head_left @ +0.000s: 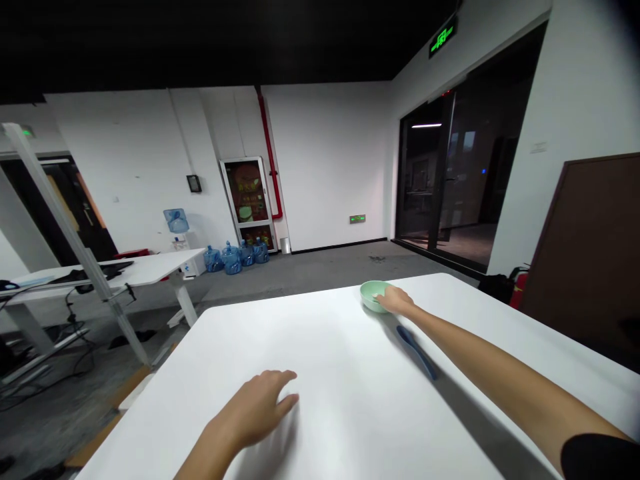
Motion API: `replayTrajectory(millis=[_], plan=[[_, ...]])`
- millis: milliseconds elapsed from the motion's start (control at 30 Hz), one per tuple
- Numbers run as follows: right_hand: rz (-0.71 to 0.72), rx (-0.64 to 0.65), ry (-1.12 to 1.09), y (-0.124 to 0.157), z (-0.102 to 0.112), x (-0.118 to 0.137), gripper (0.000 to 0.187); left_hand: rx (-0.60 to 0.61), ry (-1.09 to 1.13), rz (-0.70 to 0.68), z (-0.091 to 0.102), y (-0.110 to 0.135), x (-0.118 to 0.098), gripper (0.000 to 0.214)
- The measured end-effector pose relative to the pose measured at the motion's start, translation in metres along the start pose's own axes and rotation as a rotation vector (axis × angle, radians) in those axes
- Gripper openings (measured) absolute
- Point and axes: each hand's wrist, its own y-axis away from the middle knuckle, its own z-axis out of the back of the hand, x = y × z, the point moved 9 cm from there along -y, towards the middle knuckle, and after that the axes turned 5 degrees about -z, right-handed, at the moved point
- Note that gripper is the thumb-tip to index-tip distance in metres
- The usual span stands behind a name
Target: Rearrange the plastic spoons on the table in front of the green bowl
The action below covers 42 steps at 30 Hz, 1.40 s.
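Note:
A light green bowl stands upright near the far edge of the white table. My right hand reaches over the bowl's right side, its fingers closed and pointing down inside the rim. A small pale thing shows at the fingertips, too small to name. Below my right forearm, a dark blue long utensil lies flat on the table, slim in the middle and broader at the ends. My left hand hovers over the front left of the table, thumb and fingers apart, holding nothing.
A second white table with dark items and cables stands at the left behind a metal post. Several blue water bottles line the far wall. A brown board stands beyond the table's right side.

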Motion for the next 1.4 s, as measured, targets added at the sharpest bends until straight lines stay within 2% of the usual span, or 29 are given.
replayTrajectory(millis=[100, 233, 367, 533, 700, 833, 1033, 1400], plan=[[-0.031, -0.025, 0.005, 0.011, 0.011, -0.004, 0.049, -0.002, 0.0, -0.013, -0.002, 0.0, 0.002, 0.058], [0.024, -0.033, 0.013, 0.037, 0.028, -0.007, 0.044, -0.009, -0.002, -0.04, -0.004, 0.0, 0.003, 0.057], [0.098, 0.038, -0.034, 0.074, 0.037, -0.01, 0.042, -0.022, -0.016, -0.06, -0.003, 0.003, 0.0, 0.056], [0.167, 0.193, -0.09, 0.122, 0.027, -0.013, 0.039, -0.038, -0.022, -0.082, -0.002, 0.008, -0.002, 0.057], [0.182, 0.311, -0.093, 0.153, 0.001, -0.019, 0.037, -0.054, -0.028, -0.084, 0.0, 0.011, -0.003, 0.058], [0.145, 0.356, -0.06, 0.163, -0.013, -0.025, 0.036, -0.048, -0.032, -0.078, 0.0, 0.013, -0.003, 0.057], [0.121, 0.382, -0.02, 0.168, -0.02, -0.027, 0.03, -0.051, -0.031, -0.078, 0.001, 0.013, -0.005, 0.058], [0.082, 0.337, 0.029, 0.171, -0.014, -0.029, 0.029, -0.043, -0.041, -0.074, -0.001, 0.012, -0.005, 0.056]])
